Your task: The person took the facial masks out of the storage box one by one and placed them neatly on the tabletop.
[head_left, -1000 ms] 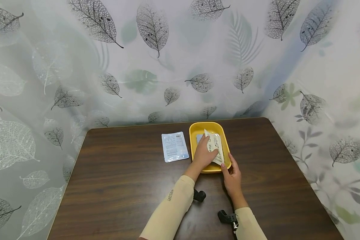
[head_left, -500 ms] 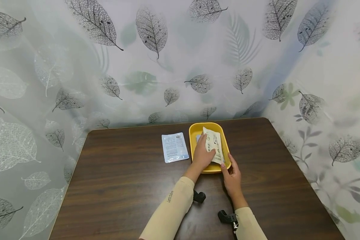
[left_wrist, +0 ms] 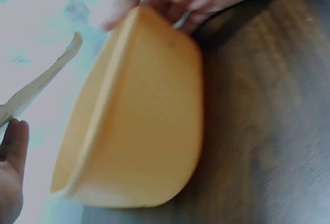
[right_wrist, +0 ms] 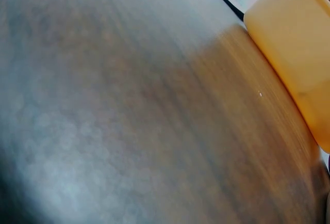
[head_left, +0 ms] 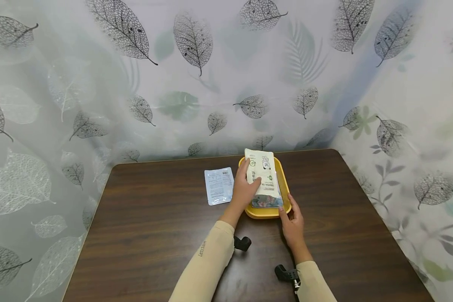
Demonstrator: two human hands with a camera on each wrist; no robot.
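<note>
A cream packet (head_left: 262, 172) with printed text and a small cartoon drawing is held in my left hand (head_left: 243, 188), over the yellow plastic basket (head_left: 285, 186). The left thumb lies on its front. Below its printed part shows a blue patterned area (head_left: 267, 201); I cannot tell whether this belongs to the same packet. My right hand (head_left: 292, 222) grips the basket's near right corner, thumb at the rim and fingers outside. In the left wrist view the cream packet (left_wrist: 41, 82) stands clear of the basket wall (left_wrist: 149, 110).
A light blue packet (head_left: 219, 186) lies flat on the brown wooden table (head_left: 154, 222), left of the basket. Black camera mounts (head_left: 285, 273) are at both wrists. A leaf-patterned curtain (head_left: 226, 75) hangs behind the table and along its sides.
My left hand has lifted the cream packet up and to the left, and its face now turns more toward the head camera. The right hand has stayed at the basket corner.
</note>
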